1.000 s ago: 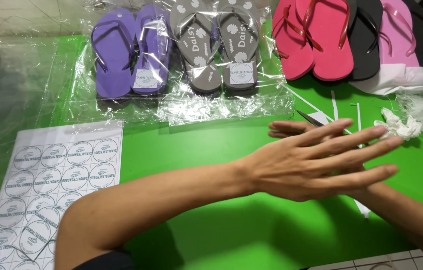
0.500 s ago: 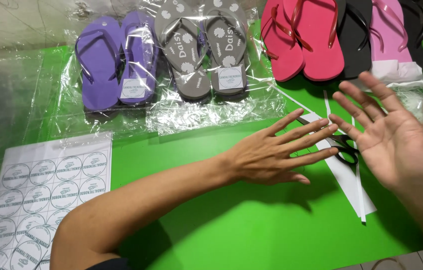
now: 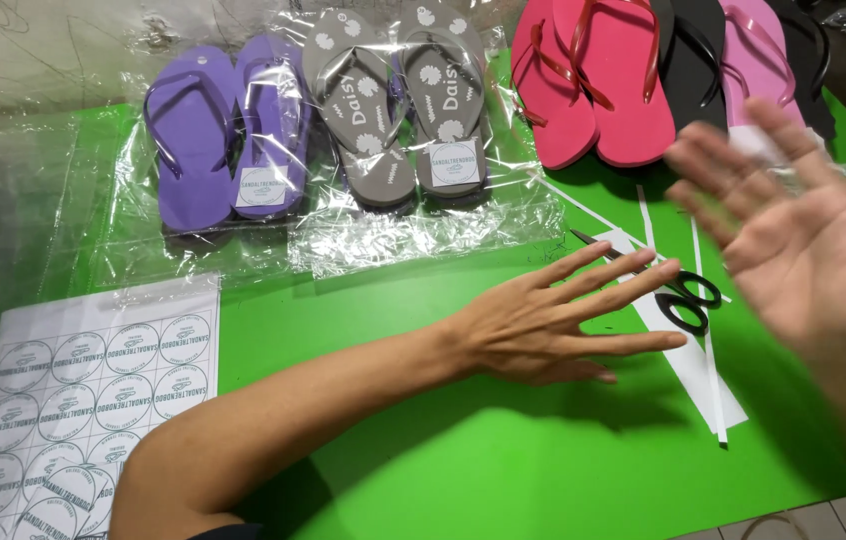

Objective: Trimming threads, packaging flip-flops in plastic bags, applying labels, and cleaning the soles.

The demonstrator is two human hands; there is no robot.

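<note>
The left hand (image 3: pixel 553 325) is stretched out flat above the green table (image 3: pixel 503 460), fingers spread wide, holding nothing; its fingertips reach almost to the black scissors (image 3: pixel 678 295), which lie on a strip of white paper (image 3: pixel 703 370) just to the right. The right hand (image 3: pixel 813 230) is up in the air, palm open and fingers wide, holding nothing too; it looks blurry, so it is likely moving fast.

The scissors are the thing to watch; their sharp end points toward the left hand, and a quick grab without looking could poke a finger. The right hand might bump them as it swings, and then they could slide along the paper or off the table edge; the thin paper strips (image 3: pixel 643 210) beside them are light and could get swept away as well.

At the back, the purple flip-flops (image 3: pixel 218 140) and the grey flip-flops (image 3: pixel 398 110) lie in clear plastic bags (image 3: pixel 423 235), each with a round sticker; the bags are slippery, so a push from an arm might shove them out of line. The red flip-flops (image 3: pixel 598 85) lie next to a black and a pink sandal with no bag that I can see. The sheet of round stickers (image 3: pixel 73 400) lies by the left elbow; the forearm could drag over it and crease it, or peel up a corner.
</note>
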